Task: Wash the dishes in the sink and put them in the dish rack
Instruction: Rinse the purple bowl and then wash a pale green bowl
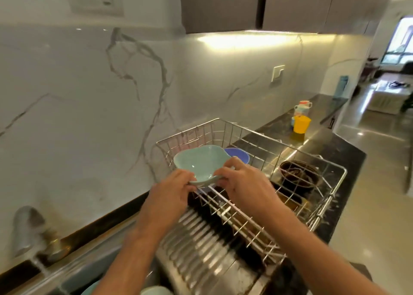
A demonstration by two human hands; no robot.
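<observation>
A pale green lobed bowl (200,163) is held tilted over the near left end of the wire dish rack (324,207). My left hand (173,188) grips its lower left rim and my right hand (240,179) grips its right rim. A blue dish (239,155) stands in the rack just behind the bowl, and a dark brown bowl (298,175) lies in the rack's right part. The sink (73,279) is at the bottom left with pale green dishes (154,290) in it, mostly cut off by the frame.
The tap (28,227) at the left runs water into the sink. A ribbed steel drainboard (201,245) lies under the rack. A yellow cup (301,123) and a white mug (302,108) stand on the dark counter beyond the rack.
</observation>
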